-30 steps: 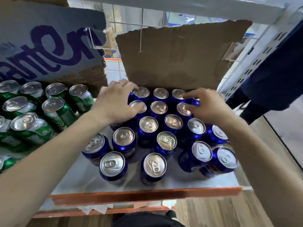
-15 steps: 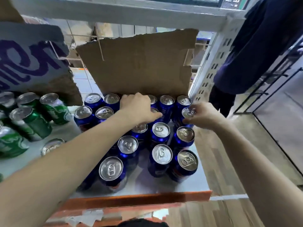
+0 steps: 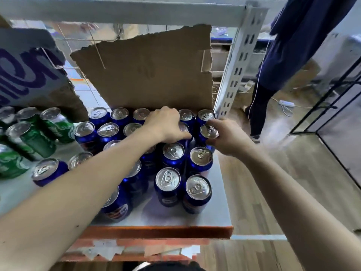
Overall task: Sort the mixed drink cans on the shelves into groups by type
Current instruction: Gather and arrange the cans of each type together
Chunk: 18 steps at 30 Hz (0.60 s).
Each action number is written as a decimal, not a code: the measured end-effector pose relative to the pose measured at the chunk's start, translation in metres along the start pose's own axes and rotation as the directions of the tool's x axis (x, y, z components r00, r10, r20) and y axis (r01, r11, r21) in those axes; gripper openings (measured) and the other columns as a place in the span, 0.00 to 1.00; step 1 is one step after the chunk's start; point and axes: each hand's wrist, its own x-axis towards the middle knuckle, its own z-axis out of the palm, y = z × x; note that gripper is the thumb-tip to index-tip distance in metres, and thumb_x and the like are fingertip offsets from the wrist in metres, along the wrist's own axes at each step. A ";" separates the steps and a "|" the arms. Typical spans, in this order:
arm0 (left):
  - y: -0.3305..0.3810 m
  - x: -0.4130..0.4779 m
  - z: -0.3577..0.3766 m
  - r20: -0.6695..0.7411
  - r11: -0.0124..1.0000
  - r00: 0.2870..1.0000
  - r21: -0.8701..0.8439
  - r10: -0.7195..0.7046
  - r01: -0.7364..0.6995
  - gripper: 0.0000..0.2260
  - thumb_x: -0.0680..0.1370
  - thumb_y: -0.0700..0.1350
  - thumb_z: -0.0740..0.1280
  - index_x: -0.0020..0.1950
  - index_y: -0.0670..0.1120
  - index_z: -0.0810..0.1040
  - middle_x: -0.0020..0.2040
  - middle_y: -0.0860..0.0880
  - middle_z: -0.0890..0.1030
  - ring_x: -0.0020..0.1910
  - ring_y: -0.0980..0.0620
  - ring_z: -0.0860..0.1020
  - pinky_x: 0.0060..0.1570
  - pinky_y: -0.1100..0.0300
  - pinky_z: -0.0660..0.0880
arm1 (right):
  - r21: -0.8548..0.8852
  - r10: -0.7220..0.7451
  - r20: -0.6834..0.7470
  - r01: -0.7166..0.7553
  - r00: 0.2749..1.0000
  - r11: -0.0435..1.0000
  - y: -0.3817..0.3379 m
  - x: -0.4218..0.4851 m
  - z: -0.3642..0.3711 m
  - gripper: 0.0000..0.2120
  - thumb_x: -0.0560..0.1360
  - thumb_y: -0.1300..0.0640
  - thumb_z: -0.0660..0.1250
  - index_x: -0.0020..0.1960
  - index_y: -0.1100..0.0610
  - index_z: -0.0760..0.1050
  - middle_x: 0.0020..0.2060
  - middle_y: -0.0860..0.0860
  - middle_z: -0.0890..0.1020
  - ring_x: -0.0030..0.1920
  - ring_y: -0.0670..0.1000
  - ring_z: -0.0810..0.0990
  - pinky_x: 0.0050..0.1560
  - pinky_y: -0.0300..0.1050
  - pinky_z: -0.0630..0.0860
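From the head camera, the person's right hand (image 3: 227, 138) is curled round a blue can (image 3: 209, 133) at the shelf's right edge, fingers wrapped on its side, likely nudging it tight against its neighbours. The left hand (image 3: 166, 126) lies knuckles-up over the blue cans (image 3: 172, 153) just left of it, fingers bent down among the tops (whether it actually grips one cannot be told), probably steadying the block. Behind both hands a torn cardboard sheet (image 3: 148, 69) stands upright as a backstop. Far to the left of the left forearm sit the green cans (image 3: 31, 137), grouped apart, so the sorting looks nearly done on this white shelf (image 3: 214, 216).
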 end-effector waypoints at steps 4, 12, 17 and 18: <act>0.012 0.001 0.010 0.039 0.997 0.997 -0.045 0.071 -0.070 0.22 0.70 0.65 0.72 0.47 0.46 0.82 0.45 0.45 0.80 0.53 0.42 0.78 0.49 0.52 0.74 | 0.051 -0.029 -0.029 0.030 0.999 0.998 0.005 -0.007 0.001 0.26 0.73 0.59 0.75 0.69 0.55 0.74 0.59 0.56 0.78 0.59 0.58 0.76 0.59 0.55 0.75; -0.031 -0.021 -0.002 -0.006 0.993 0.999 -0.109 -0.038 0.037 0.29 0.74 0.68 0.65 0.68 0.52 0.75 0.63 0.49 0.79 0.64 0.46 0.75 0.61 0.48 0.73 | 0.161 -0.022 0.014 0.020 1.000 0.987 0.013 -0.011 0.003 0.30 0.75 0.59 0.72 0.75 0.52 0.67 0.66 0.52 0.74 0.61 0.54 0.75 0.56 0.40 0.67; -0.085 -0.043 -0.013 0.037 0.987 0.994 0.122 -0.106 0.101 0.22 0.76 0.65 0.64 0.67 0.58 0.75 0.66 0.53 0.76 0.65 0.47 0.73 0.61 0.47 0.70 | 0.175 -0.001 -0.013 0.003 1.000 0.985 0.013 -0.006 0.004 0.31 0.73 0.59 0.75 0.73 0.52 0.70 0.62 0.53 0.76 0.58 0.57 0.78 0.58 0.50 0.74; -0.090 -0.044 -0.013 0.046 0.988 0.996 0.141 -0.077 0.070 0.22 0.76 0.65 0.63 0.67 0.59 0.75 0.68 0.53 0.75 0.66 0.47 0.72 0.62 0.46 0.70 | 0.171 0.001 -0.010 0.001 1.000 0.985 0.012 -0.005 0.005 0.31 0.72 0.58 0.75 0.73 0.52 0.70 0.63 0.54 0.77 0.58 0.57 0.78 0.59 0.50 0.74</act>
